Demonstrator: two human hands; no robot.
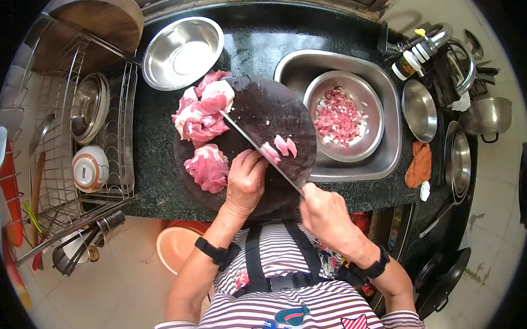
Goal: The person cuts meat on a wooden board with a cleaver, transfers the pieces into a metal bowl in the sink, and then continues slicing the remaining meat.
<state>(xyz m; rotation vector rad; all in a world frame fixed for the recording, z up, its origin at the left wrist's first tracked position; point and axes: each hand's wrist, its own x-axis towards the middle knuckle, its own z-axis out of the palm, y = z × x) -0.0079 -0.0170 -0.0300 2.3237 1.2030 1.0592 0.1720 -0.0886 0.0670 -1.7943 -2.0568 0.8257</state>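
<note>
On a round dark cutting board (271, 107) lie a large piece of raw meat (204, 110), a smaller piece (207, 168) and a few cut strips (285, 145). My right hand (326, 216) is closed round the handle of a knife (252, 142), whose blade slants up to the left across the board. My left hand (245, 178) has its fingers curled beside the blade, pressed on a small piece of meat (270, 152). A steel bowl of chopped meat (340, 116) stands in the sink to the right.
An empty steel bowl (183, 53) stands behind the board. The metal sink (392, 140) is at right, with a steel pan (419, 111) and an orange cloth (418, 164) beyond it. A wire dish rack (123, 119) stands at left. An orange bucket (176, 248) is below the counter.
</note>
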